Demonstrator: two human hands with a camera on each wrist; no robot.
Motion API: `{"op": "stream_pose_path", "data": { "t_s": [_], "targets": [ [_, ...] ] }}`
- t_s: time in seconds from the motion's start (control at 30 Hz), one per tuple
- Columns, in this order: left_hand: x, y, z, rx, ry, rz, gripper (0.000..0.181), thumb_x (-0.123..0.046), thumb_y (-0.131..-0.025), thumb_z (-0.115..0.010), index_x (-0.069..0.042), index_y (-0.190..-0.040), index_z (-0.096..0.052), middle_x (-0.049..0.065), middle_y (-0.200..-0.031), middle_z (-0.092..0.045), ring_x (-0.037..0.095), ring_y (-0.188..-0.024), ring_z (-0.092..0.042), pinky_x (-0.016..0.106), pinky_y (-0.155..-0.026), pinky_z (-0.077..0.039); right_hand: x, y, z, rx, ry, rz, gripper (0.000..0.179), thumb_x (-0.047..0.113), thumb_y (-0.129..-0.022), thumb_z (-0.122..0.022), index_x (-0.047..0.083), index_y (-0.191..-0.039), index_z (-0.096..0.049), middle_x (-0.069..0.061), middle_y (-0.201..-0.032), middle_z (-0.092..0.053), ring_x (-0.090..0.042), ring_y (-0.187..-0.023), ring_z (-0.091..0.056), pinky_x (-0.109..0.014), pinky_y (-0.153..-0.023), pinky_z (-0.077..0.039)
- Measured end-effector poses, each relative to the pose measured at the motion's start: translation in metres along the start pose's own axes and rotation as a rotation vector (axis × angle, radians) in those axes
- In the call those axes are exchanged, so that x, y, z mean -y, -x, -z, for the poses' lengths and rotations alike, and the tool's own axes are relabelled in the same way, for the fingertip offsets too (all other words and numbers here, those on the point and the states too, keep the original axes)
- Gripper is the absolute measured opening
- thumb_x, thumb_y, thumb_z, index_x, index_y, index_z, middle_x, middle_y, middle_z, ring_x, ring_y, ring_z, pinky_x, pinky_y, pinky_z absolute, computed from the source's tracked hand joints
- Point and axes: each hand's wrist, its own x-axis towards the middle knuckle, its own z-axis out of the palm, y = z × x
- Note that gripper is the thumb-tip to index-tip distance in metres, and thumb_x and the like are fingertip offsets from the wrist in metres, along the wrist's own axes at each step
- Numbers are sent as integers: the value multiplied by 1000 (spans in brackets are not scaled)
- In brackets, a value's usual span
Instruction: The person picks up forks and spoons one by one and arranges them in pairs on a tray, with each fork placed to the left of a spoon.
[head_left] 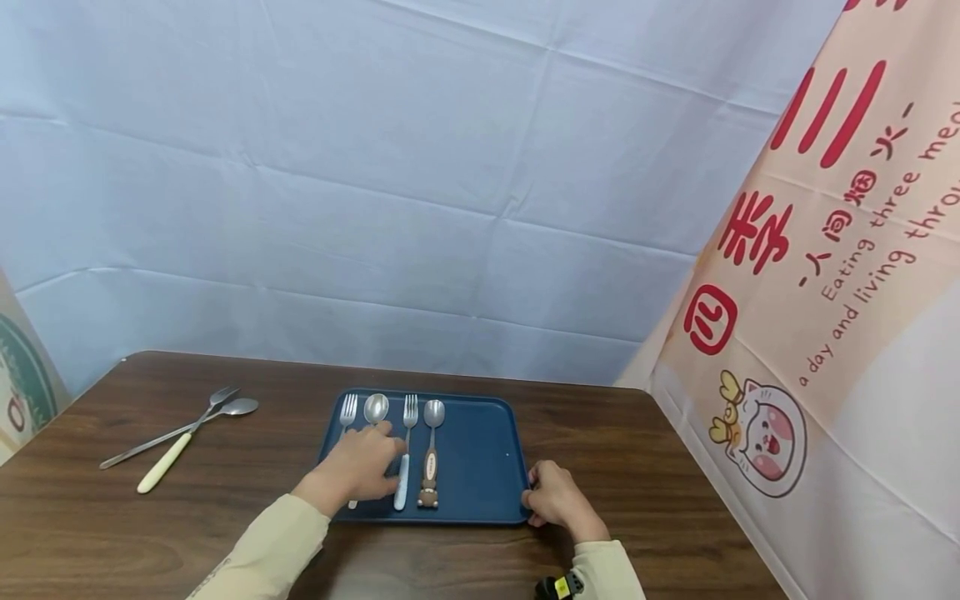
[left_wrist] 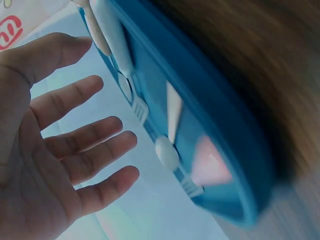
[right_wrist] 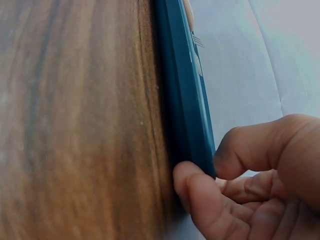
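A dark blue rectangular tray [head_left: 476, 467] holds a row of cutlery. From left to right lie a fork [head_left: 348, 409], a spoon [head_left: 377, 407], a fork with a pale blue handle [head_left: 402, 483] and a spoon with a brown bear handle [head_left: 430, 468]. My left hand [head_left: 362, 465] is over the tray's left part, covering the middle of the two leftmost pieces in the head view. Its fingers are spread with nothing between them in the left wrist view. At the tray's near right corner, my right hand [head_left: 558, 497] pinches the rim between thumb and fingers [right_wrist: 200, 192].
On the left of the brown wooden table [head_left: 247, 475], a fork with a pale yellow handle [head_left: 167, 462] lies crossed over a metal spoon [head_left: 238, 407]. A pale cloth [head_left: 360, 208] hangs behind the table, and a printed banner [head_left: 847, 350] stands along its right side.
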Motion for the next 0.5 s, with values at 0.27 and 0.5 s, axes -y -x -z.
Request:
{"op": "stream_pose_path", "data": {
  "t_s": [0.27, 0.5],
  "targets": [
    [22, 15, 4, -10, -35, 40, 35, -28, -71, -78, -10, -100, -70, 9, -97, -58, 23, -82, -57, 44, -70, -49, 1, 0, -1, -5, -4, -8, 12, -9, -79, -56, -7, -90, -50, -12, -63, -54, -16, -44, -57, -30, -46, -49],
    [46, 26, 5, -38, -76, 49, 35, -25, -71, -77, -6, -101, -70, 10, -93, -58, 23, -78, -57, 44, -66, -49, 1, 1, 1, 4, -2, -7, 12, -8, -80, -56, -6, -90, -50, -12, -63, -53, -16, -44, -57, -30, -46, -49]
  ]
}}
